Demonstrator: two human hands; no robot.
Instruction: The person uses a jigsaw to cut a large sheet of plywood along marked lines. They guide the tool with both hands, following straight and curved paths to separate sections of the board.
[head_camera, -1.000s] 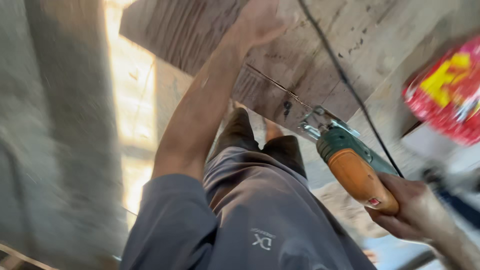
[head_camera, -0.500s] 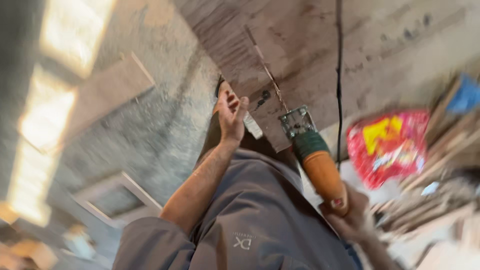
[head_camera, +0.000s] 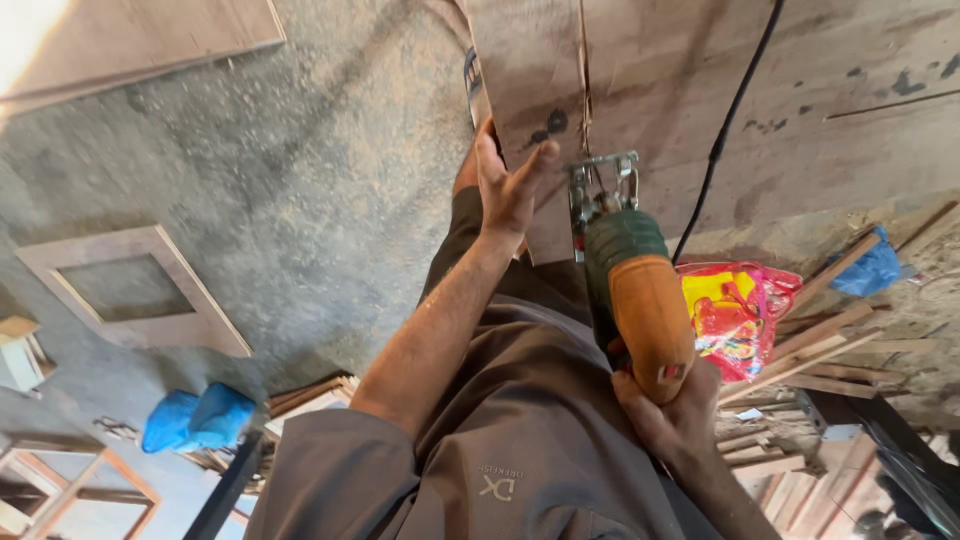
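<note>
While the person leans over the work, the right hand (head_camera: 672, 415) is wrapped tight around the orange grip of a jigsaw (head_camera: 628, 275), fingers closed on the rear of the handle. The saw's green body points away from the person, and its metal shoe sits on a plywood sheet (head_camera: 700, 110), right at the near end of a thin cut line that runs up the board. A black power cord (head_camera: 725, 130) trails from beside the saw across the sheet toward the top edge of the view.

The left hand (head_camera: 508, 185) lies flat on the same sheet just beside the saw's shoe, fingers spread and holding nothing, the palm pressing near the board's left edge (the thumb side is closest to the blade guard, though not touching it). The forearm runs back to a grey-brown sleeve.

Beyond the saw, to the right, a red and yellow plastic bag (head_camera: 735, 305) rests among a pile of wooden offcuts (head_camera: 825, 345), with a crumpled blue cloth (head_camera: 870, 265) a little farther off. On the dusty concrete floor to the left lies a wooden frame (head_camera: 130, 290), and near it another blue bundle (head_camera: 195, 420) beside more stacked timber.
</note>
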